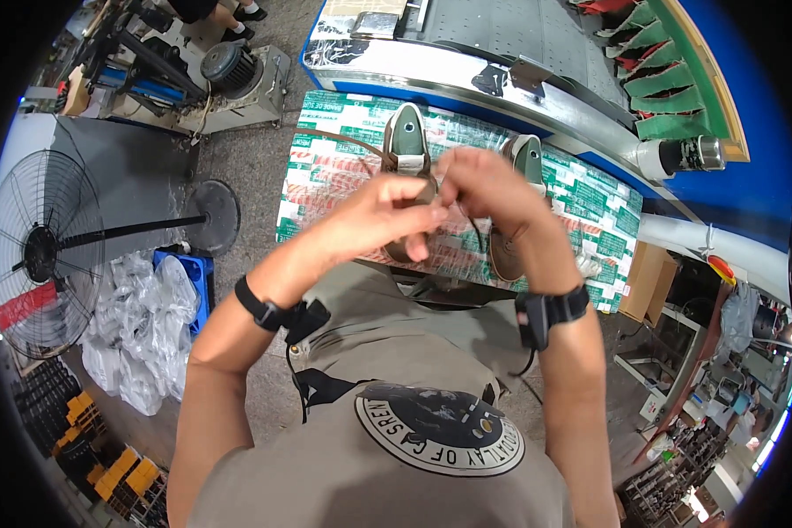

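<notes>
The left hand [387, 216] is curled, with its fingers pressed together on a thin dark shoelace [477, 231]. The right hand [484, 189] is held just beside it, touching it, and its fingers are pinched shut on the same lace. Both hands are raised over a brown shoe [407, 150] with a green inside, which is laid on a small table [326, 172]. The shoe looks soft, with a white band across the top. A second shoe [524, 163] like it is set to the right, partly hidden by the right hand. The table is covered with shiny green, white and red printed paper. A black band is worn on each wrist. A round wire fan [35, 251] is seen far to the left, near crinkly clear plastic bags [141, 334].
</notes>
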### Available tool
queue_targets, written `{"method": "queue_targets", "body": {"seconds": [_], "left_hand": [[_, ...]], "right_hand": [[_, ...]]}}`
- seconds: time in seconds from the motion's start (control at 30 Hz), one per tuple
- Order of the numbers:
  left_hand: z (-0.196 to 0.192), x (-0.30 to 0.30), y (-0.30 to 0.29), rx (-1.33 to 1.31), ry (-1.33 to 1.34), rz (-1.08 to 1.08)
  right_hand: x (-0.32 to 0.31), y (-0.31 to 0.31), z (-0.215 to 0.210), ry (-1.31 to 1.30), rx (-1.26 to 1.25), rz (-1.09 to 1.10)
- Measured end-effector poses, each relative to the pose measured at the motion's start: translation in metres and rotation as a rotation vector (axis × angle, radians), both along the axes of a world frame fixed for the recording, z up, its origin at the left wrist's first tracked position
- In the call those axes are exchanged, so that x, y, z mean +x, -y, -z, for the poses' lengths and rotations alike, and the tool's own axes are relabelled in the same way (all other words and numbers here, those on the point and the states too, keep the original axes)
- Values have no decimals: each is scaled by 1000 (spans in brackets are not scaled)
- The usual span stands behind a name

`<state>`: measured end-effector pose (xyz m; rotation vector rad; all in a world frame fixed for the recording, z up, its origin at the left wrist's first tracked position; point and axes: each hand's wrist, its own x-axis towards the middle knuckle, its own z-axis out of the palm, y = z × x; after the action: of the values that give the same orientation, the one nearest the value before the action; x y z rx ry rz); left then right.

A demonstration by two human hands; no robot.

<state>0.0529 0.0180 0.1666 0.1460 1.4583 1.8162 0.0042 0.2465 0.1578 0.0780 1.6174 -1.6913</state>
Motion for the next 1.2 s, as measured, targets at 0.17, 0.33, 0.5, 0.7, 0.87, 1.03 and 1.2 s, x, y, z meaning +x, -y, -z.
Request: {"method": "queue_targets", "body": {"seconds": [0.17, 0.33, 0.5, 0.7, 0.87, 1.03, 1.2], "left_hand": [[-13, -94, -11, -146, -266, 70], [-25, -215, 38, -373, -675, -566], [12, -226, 98, -255, -516, -613], [59, -110, 90, -423, -91, 135], [90, -92, 65, -291, -149, -274], [78, -65, 37, -536, -550, -182], [104, -113, 55, -366, -278, -293]], "right_hand": [[-46, -50, -86, -253, -259, 72], [-22, -132, -78, -483, 97, 631], [112, -236, 59, -987, 1302, -131], [171, -234, 125, -880, 1408, 1], [163, -224, 114, -552, 1026, 553], [161, -127, 40, -503, 106, 790], [129, -25, 22, -29, -313, 296]]}}
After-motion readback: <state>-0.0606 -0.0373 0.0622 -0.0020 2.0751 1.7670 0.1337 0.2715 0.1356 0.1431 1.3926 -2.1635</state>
